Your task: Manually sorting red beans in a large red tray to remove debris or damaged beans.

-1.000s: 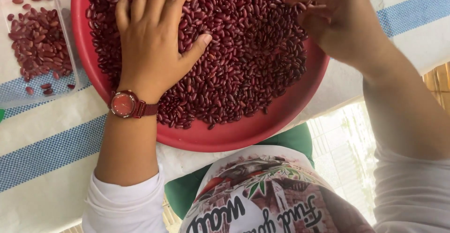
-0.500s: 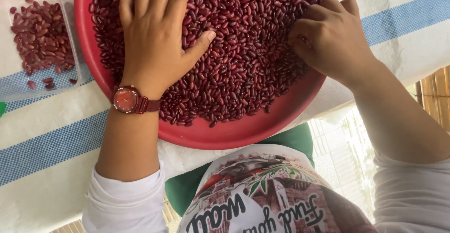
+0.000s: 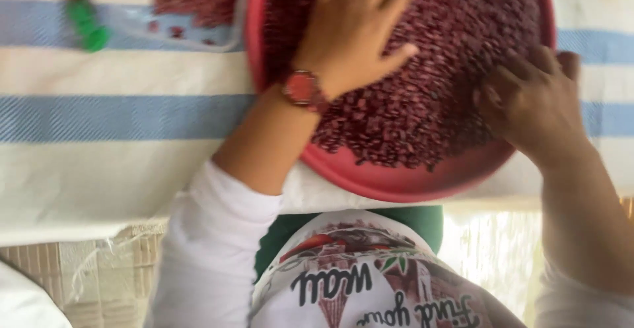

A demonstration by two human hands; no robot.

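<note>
A round red tray [image 3: 389, 181] full of dark red kidney beans [image 3: 422, 97] rests on a white cloth with blue stripes. My left hand [image 3: 353, 31], with a red watch [image 3: 302, 88] on its wrist, lies flat and spread on the beans. My right hand [image 3: 531, 100] rests on the beans at the tray's right side, its fingers curled into them; the blur hides whether it holds any.
A clear plastic bag [image 3: 191, 4] holding more red beans lies left of the tray. A green object [image 3: 89, 31] sits at the far left. The striped cloth [image 3: 119, 117] hangs over the table's near edge, close to my lap.
The view has swung left and blurred, so the tray now sits to the right. My right hand has slid toward the tray's right rim. My left hand stays flat on the beans.
</note>
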